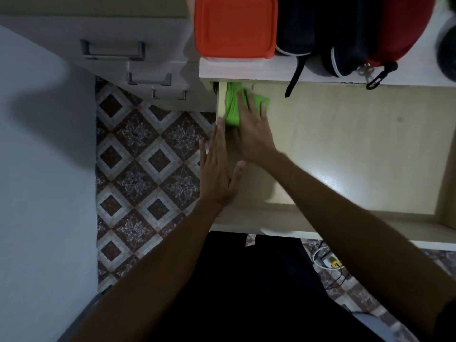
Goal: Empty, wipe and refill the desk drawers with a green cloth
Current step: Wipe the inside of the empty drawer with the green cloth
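Wiping the drawer's far left corner

The green cloth lies in the drawer corner under the flat right hand; the left hand, fingers straight, braces the drawer's side wall. Pressing hard could bunch the cloth or jolt the drawer.

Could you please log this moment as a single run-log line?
step: wiping drawer | right hand presses green cloth, far-left corner | left hand flat on left wall | drawer emptied

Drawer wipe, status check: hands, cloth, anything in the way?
Right hand flat on green cloth, far left corner of drawer. Left hand flat on drawer's left wall. Nothing else in the drawer.
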